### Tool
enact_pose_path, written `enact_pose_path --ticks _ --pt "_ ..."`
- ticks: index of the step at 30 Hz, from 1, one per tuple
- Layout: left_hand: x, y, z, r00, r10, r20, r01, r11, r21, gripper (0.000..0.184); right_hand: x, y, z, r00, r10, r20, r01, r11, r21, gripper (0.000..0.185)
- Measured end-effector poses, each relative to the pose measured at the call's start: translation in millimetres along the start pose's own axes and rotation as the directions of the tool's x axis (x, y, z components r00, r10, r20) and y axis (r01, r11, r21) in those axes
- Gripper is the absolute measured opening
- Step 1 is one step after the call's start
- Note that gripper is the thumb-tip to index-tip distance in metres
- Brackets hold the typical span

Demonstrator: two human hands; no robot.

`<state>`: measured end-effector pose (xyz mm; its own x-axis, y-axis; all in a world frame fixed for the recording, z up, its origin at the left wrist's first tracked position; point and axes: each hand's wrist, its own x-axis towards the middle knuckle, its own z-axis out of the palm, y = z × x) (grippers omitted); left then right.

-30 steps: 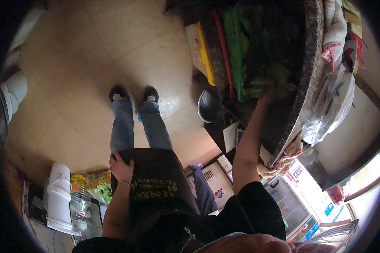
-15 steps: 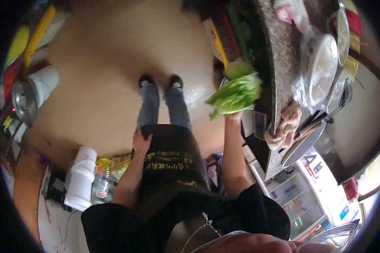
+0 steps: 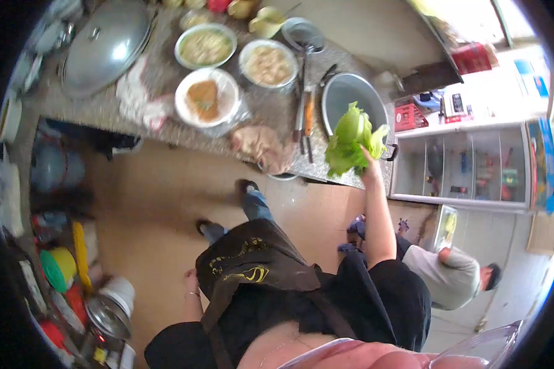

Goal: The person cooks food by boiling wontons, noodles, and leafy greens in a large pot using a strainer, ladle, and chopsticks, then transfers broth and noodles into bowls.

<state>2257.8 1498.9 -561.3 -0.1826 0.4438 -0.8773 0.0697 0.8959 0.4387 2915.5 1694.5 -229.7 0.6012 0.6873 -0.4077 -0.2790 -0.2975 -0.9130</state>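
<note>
The right hand [image 3: 370, 165] kept ruffled green lettuce [image 3: 349, 146] pinched in its grip near the round grey pot [image 3: 343, 92] on the speckled counter [image 3: 266, 112]; the left hand's [image 3: 191, 281] I couldn't tell.

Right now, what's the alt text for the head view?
The right hand holds lettuce, which overlaps the near rim of a grey pot on a counter. Filled bowls sit left of the pot; the left hand is beside a dark apron. Another person is at lower right.
</note>
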Motion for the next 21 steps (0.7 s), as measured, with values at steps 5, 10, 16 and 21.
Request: enact_pose_path --ticks 5,10,16,21 --pt "-26.5 98.1 68.3 0.996 -0.018 0.089 0.023 0.998 -0.052 0.024 98.9 -46.7 -85.5 0.998 -0.018 -0.054 0.017 1.000 -0.023 0.047" --pt "-51.3 156.2 186.0 0.997 0.007 0.081 -0.002 0.998 -0.069 0.024 166.7 -47.3 -152.0 0.959 -0.048 -0.280 -0.014 0.976 -0.216 0.048" --pt "-73.0 229.7 300.0 0.937 0.185 0.296 -0.245 0.953 0.180 0.018 207.0 -43.9 -238.5 0.964 -0.264 -0.040 0.151 0.665 -0.731 0.049" --pt "-291.3 486.7 420.5 0.513 0.698 0.499 -0.755 0.644 -0.124 0.006 271.9 -107.2 -281.1 0.894 -0.424 -0.149 0.322 0.835 -0.447 0.034"
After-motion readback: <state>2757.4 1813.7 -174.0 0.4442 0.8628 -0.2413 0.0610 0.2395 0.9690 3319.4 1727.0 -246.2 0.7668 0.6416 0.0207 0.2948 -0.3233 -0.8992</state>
